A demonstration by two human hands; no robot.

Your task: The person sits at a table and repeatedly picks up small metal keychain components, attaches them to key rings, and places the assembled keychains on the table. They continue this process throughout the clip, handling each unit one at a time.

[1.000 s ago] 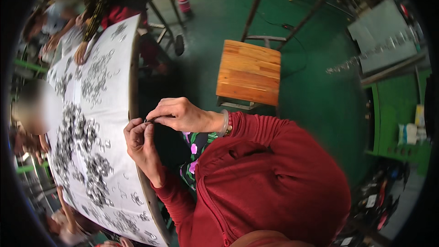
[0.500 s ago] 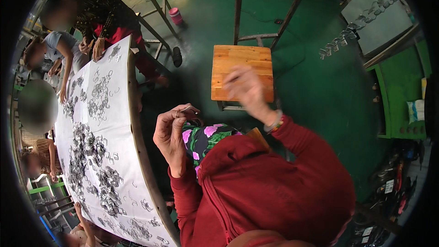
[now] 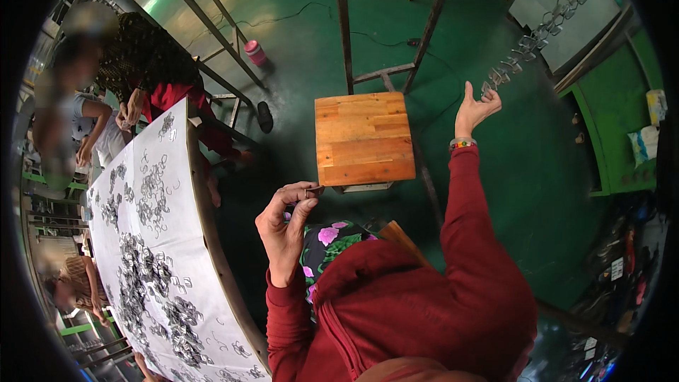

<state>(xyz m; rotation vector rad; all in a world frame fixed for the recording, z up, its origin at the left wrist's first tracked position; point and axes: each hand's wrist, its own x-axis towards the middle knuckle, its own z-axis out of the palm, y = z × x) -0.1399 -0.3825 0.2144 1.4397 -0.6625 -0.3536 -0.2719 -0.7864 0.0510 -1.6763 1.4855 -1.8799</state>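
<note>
My left hand (image 3: 285,230) is raised beside the white-covered table. Its thumb and fingers pinch a small thin dark piece (image 3: 314,189), too small to name surely. My right hand (image 3: 477,112) reaches far out to the right, one finger stretched up and the others curled. These curled fingers meet the lowest bent metal piece of a hanging string of metal clips (image 3: 527,46); the exact grip is hard to see. Heaps of similar bent metal clips (image 3: 145,276) lie on the white-covered table (image 3: 205,269) at my left.
A wooden-topped stool (image 3: 364,138) stands in front of me, near metal frame legs (image 3: 343,28). Green machinery (image 3: 608,120) is at the right. Several co-workers sit along the table's far side; one person's hands (image 3: 131,110) are at its end. A pink container (image 3: 254,52) stands on the floor.
My right hand has swung from over the stool out to the hanging string. My left hand has shifted slightly right and down, still pinching. The view has turned a little.
</note>
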